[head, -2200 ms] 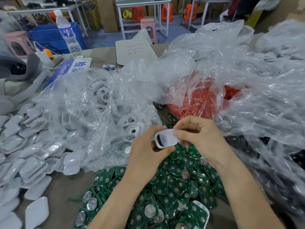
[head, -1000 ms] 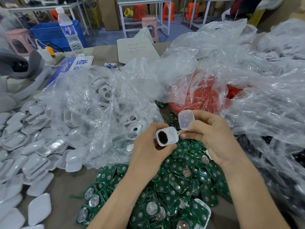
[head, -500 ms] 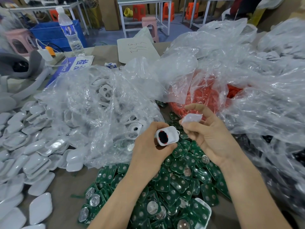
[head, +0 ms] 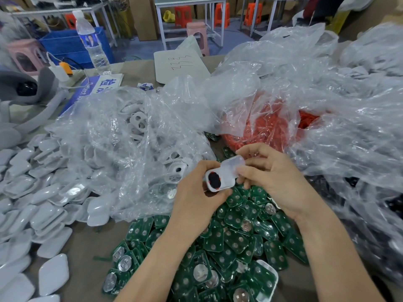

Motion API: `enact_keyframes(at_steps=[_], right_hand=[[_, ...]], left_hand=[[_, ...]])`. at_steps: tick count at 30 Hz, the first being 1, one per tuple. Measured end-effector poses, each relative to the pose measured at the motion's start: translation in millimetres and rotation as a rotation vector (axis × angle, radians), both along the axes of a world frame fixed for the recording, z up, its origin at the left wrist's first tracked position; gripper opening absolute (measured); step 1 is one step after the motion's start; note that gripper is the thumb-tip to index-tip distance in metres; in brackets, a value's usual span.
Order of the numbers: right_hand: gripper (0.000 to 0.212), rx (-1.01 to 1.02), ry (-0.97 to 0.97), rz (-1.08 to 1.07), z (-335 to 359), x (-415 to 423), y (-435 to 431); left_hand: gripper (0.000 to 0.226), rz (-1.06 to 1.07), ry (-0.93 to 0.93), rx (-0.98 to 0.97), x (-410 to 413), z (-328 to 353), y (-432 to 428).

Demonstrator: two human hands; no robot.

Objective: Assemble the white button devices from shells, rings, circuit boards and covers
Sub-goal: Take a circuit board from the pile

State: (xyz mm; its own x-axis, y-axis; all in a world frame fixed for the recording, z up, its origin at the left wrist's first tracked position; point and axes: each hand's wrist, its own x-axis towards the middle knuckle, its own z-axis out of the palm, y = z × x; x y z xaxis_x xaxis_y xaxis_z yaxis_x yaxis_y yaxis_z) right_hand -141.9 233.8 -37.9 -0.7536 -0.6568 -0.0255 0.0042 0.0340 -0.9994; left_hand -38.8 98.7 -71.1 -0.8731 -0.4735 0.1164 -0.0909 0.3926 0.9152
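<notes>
My left hand [head: 196, 192] grips a white shell [head: 220, 179] whose opening shows a black button edged with a red ring. My right hand [head: 272, 179] pinches a translucent white cover [head: 234, 165] and holds it against the shell's upper right edge. Both hands hover over a heap of green circuit boards [head: 229, 247]. A clear bag of white shells [head: 139, 131] lies to the left of my hands. Behind them sits a clear bag of red rings [head: 268, 129].
Several white covers [head: 32, 203] spread over the table at the left. More crumpled clear bags [head: 349, 118] pile up at the right. At the back left stand a water bottle [head: 91, 42], a blue sign [head: 96, 86] and a grey scanner stand [head: 24, 90].
My right hand has brought the translucent cover down from above the red bag to the shell in my left hand. The left hand has barely moved.
</notes>
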Motion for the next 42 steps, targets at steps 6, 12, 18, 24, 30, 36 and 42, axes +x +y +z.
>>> enact_keyframes(at_steps=[6, 12, 18, 24, 30, 36, 42], right_hand=[[0.007, -0.025, -0.019, -0.010, -1.7, 2.7, -3.2], [0.011, 0.004, -0.026, -0.069, -3.7, 6.6, -9.4], [0.009, 0.051, 0.056, -0.090, -6.2, 8.4, -10.2], [0.015, 0.071, 0.111, -0.110, -7.3, 7.3, -9.4], [0.016, 0.077, 0.117, -0.108, -6.7, 7.1, -8.9], [0.015, 0.133, 0.199, -0.127, -8.8, 9.9, -11.6], [0.016, 0.209, 0.332, -0.192, -9.5, 12.4, -13.2]], left_hand=[[0.038, 0.001, 0.015, -0.006, 0.9, 1.5, 0.6], [0.034, -0.007, 0.037, 0.008, 0.6, 4.1, 1.6], [0.039, 0.006, 0.013, 0.015, 0.0, 1.4, 0.6], [0.039, 0.008, 0.026, 0.030, 0.2, 1.4, 1.1], [0.036, 0.001, 0.026, 0.052, -0.1, 1.0, 0.9], [0.038, 0.002, 0.027, 0.053, 0.0, 0.1, 0.4], [0.039, 0.006, 0.032, 0.050, -0.8, 0.2, 0.9]])
